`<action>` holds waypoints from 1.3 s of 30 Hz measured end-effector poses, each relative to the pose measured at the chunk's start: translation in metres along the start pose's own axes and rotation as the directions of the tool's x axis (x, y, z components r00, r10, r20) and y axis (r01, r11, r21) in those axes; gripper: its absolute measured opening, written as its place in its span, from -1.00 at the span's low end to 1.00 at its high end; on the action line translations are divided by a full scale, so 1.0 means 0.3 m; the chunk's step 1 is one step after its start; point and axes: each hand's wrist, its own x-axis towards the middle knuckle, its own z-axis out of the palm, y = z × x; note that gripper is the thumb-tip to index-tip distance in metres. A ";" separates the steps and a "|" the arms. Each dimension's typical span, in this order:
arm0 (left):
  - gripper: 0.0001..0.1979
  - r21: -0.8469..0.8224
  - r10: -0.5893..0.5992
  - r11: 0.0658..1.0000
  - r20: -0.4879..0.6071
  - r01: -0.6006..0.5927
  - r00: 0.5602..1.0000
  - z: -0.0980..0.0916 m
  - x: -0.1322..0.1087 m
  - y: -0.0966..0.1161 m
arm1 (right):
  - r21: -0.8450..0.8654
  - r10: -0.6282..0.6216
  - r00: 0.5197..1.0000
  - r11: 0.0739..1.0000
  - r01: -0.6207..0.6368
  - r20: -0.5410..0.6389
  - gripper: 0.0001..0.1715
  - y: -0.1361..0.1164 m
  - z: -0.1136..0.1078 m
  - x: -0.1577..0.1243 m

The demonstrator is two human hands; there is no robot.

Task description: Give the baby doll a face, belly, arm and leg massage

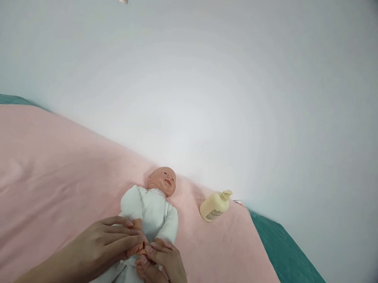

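Doll [154, 211] face-up, partly under and between the hands [99, 242] [168, 263]

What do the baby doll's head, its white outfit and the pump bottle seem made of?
Baby doll's head: probably vinyl or plastic, smooth and slightly glossy, with highlights on the cheek.
White outfit: soft matte fabric, judging by its folds.
Pump bottle: likely opaque plastic, satin, given its rounded moulded shape.
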 end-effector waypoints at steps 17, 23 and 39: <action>-0.83 0.030 0.003 1.000 -0.067 -0.001 0.998 0.017 -0.037 -0.035 | -0.014 0.014 0.997 1.000 -0.015 -0.074 -0.85 0.023 -0.023 -0.030; -0.72 -0.026 -0.248 0.968 -0.253 0.250 0.935 -0.078 -0.051 -0.052 | -0.036 0.296 0.954 0.954 -0.297 -0.041 -0.65 0.094 -0.127 -0.102; -0.65 0.205 -0.940 0.313 -0.071 0.927 0.333 -0.331 -0.224 -0.239 | -0.344 0.975 0.133 0.066 -0.937 -0.176 -0.29 0.198 -0.304 -0.078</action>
